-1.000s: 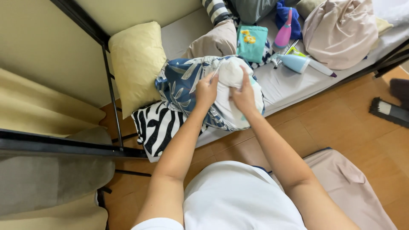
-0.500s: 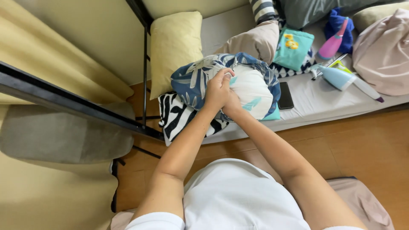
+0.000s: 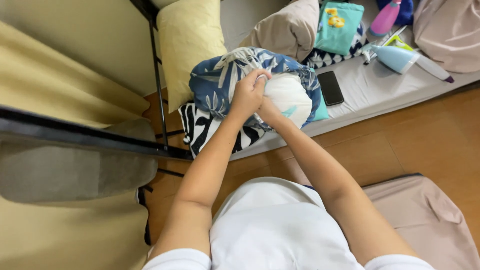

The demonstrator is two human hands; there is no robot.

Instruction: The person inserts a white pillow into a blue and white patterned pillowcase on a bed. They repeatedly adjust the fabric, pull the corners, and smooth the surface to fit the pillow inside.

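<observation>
Change: both hands sit closer together than half a second ago, bunched at the mouth of the cover; view has shifted so the bed frame bar sits further left.
Left hand: left hand [image 3: 246,95] closed in a fist on the edge of the blue leaf-print fabric pillowcase [image 3: 220,80], at centre frame, fingers curled tight over the cloth.
Right hand: right hand [image 3: 268,111] just under and touching the left, mostly hidden by it; seems to pinch the cover edge against the pillow, but how far closed, cannot tell.
Pillow: white soft pillow [image 3: 287,95] half inside the pillowcase, bulging out to the right of the hands, resting on the mattress edge.
Under it: black-and-white zebra-stripe cloth [image 3: 200,127] hanging off the mattress, lower left of the bundle.
Mattress: grey sheeted mattress [image 3: 365,92], upper right.
Nearby: black flat phone [image 3: 330,87] just right of the pillow; pale yellow pillow [image 3: 187,42] upright at upper left of centre; teal fabric pouch [image 3: 341,27] and light blue plastic bottle [image 3: 397,57] further up right.
Frame: black metal bed frame bar [image 3: 75,135] across left side.
</observation>
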